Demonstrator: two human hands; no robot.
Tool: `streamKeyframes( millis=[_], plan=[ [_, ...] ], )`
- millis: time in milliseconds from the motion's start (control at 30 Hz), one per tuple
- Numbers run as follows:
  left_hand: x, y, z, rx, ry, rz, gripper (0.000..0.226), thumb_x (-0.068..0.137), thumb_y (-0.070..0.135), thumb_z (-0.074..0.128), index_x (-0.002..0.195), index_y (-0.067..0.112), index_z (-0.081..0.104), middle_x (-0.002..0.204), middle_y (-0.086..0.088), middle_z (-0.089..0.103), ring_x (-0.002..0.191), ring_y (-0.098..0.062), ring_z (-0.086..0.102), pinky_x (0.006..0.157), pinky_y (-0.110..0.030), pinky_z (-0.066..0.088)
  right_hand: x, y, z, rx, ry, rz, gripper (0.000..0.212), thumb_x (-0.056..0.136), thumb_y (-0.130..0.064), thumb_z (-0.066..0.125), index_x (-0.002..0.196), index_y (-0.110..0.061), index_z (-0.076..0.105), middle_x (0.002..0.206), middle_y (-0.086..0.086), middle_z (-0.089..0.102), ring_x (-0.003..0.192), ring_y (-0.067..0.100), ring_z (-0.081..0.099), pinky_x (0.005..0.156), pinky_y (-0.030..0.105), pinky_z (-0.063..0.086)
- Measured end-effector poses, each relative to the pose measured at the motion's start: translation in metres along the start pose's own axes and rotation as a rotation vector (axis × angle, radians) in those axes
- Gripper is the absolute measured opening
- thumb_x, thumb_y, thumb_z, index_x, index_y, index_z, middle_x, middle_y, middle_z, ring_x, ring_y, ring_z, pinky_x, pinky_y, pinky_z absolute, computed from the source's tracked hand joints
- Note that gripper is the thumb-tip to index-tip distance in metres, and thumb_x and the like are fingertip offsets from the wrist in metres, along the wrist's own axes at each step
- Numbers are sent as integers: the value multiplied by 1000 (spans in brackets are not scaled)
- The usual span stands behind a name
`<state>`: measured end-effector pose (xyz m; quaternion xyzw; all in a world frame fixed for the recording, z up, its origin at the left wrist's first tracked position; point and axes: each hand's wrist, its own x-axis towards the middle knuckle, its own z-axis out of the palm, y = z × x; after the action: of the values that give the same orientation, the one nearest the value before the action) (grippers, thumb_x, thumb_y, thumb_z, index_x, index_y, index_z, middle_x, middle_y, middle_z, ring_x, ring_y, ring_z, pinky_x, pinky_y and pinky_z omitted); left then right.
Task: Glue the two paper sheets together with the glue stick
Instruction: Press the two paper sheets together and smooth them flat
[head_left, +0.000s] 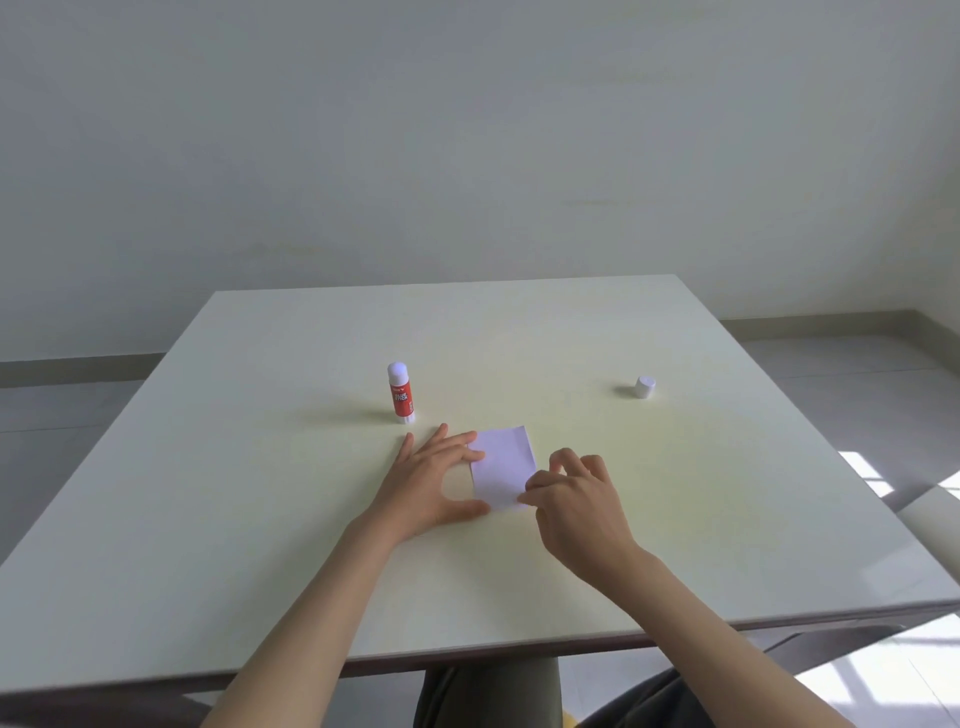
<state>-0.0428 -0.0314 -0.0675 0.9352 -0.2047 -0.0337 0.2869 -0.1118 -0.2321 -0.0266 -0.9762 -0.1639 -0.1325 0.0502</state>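
The right hand (576, 506) pinches the paper's (503, 464) near-right corner; the left hand (434, 478), fingers spread, presses its left edge on the table (260, 519).

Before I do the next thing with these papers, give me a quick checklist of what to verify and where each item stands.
1. Paper lying flat on the table: ok.
2. Left hand steadying the paper's left edge: ok.
3. Right hand at the near right corner; whether it pinches the paper or only presses on it: cannot tell.
4. Two sheets aligned: cannot tell, only one white rectangle shows.
5. Glue stick upright, clear of both hands: ok.
6. Cap back on the glue stick: not ok, it sits apart on the right.
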Motion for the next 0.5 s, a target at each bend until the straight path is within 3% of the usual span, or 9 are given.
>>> streamKeyframes(
  millis=[133, 200, 300, 500],
  plan=[
    [1, 1, -1, 16, -9, -5, 65, 69, 55, 71, 128, 36, 51, 151, 20, 31, 146, -5, 10, 119, -42, -2, 16, -16, 4, 123, -63, -52, 47, 78, 2, 44, 101, -24, 75, 97, -11, 75, 96, 27, 56, 78, 33, 35],
    [0, 1, -1, -6, -4, -3, 63, 69, 54, 71, 127, 36, 52, 151, 19, 31, 146, -6, 10, 119, -42, -2, 23, -24, 10, 156, -112, -85, 49, 84, -2, 37, 111, -26, 71, 108, -11, 72, 105, 25, 49, 78, 30, 24],
    [-1, 2, -1, -7, -1, -3, 63, 69, 55, 70, 127, 36, 52, 151, 19, 31, 146, -6, 10, 119, -42, -2, 26, -27, 16, 158, -138, -77, 52, 86, -2, 34, 115, -28, 68, 111, -11, 70, 104, 23, 45, 74, 27, 18],
    [-1, 2, -2, 14, -4, -5, 65, 70, 54, 71, 129, 36, 50, 151, 19, 31, 146, -5, 10, 119, -41, -2, 10, -1, 14, 164, -103, -12, 54, 82, 4, 35, 110, -26, 71, 111, -15, 70, 103, 23, 50, 75, 28, 20]
  ],
)
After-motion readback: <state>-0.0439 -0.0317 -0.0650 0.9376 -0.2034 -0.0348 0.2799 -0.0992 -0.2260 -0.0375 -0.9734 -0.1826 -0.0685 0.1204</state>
